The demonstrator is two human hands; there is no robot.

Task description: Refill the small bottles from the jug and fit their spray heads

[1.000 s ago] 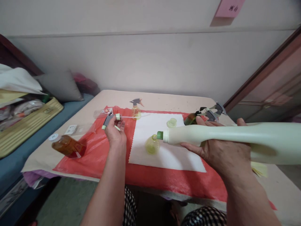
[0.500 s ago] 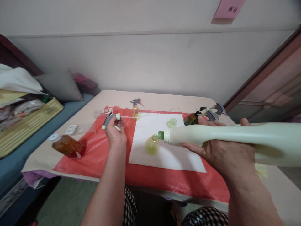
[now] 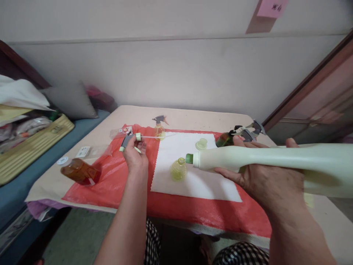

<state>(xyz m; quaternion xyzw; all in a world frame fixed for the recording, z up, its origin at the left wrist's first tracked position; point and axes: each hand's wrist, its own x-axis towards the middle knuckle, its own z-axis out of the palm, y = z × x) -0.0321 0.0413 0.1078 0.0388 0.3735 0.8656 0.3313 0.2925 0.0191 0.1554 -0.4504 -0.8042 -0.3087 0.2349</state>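
Note:
My right hand (image 3: pixel 264 180) grips a large pale green detergent bottle (image 3: pixel 281 156), tipped on its side. Its green spout (image 3: pixel 189 158) is at the mouth of a small yellow-green glass bottle (image 3: pixel 178 171), with a thin stream between them. That small bottle stands upright on a white cloth (image 3: pixel 198 191) and has liquid in it. Off to the left, my left hand (image 3: pixel 137 154) is closed around a grey and pale green spray trigger head (image 3: pixel 128 141). Its thin dip tube points right. A pale green cap (image 3: pixel 201 144) lies on the cloth behind the spout.
Red plastic sheeting (image 3: pixel 118 187) covers part of the table. A brown-liquid bottle (image 3: pixel 79 171) stands left, an amber spray bottle (image 3: pixel 159 129) at the back. A dark green bottle (image 3: pixel 224 139) and grey spray heads (image 3: pixel 249 132) are back right. A wall (image 3: pixel 165 73) rises behind.
The detergent bottle has shifted very slightly right, and a thin stream now shows at its spout. My left hand with the spray trigger head has stayed in place.

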